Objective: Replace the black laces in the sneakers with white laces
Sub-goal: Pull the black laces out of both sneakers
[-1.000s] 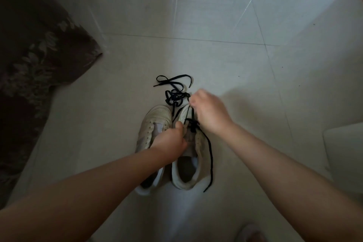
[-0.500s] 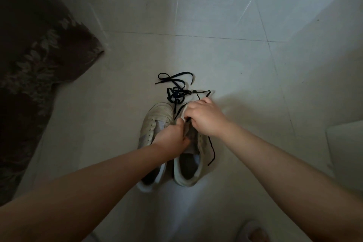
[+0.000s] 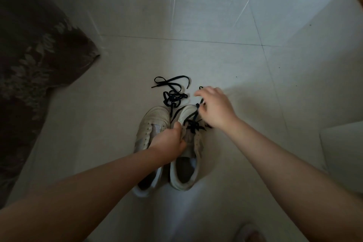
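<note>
On the tiled floor (image 3: 216,65), largest item first, a dark patterned fabric (image 3: 29,55) fills the area far left of the sneakers and runs out of frame. A pale flat object (image 3: 343,143) is cut off at the edge to the right of the sneakers; its identity cannot be determined.

Both sneakers stand side by side, toes pointing away from the person. The left sneaker (image 3: 155,122) shows bare eyelets, with no lace in it. The right sneaker (image 3: 188,163), touching it, retains a black lace (image 3: 193,124) across its lower eyelets only. A second, loose black lace (image 3: 172,94) lies bunched on the floor just beyond the sneaker toes.

The left hand (image 3: 169,143) grips the right sneaker at the tongue, fingers curled around the material, steadying it. The right hand (image 3: 216,108), above the toe of the right sneaker, pinches a strand of the black lace between thumb and fingers, with the remaining fingers spread apart.

Step in hand, by judgement: unthreading the second sneaker; removal is well advanced, and fitting of white laces is not begun. The next move calls for drawing the strand clear of its eyelet while the left hand resists the pull, then working down the remaining crossings.

No white laces are visible. The left hand conceals the upper eyelets of the right sneaker. Low light obscures the lace path at the crossings.
</note>
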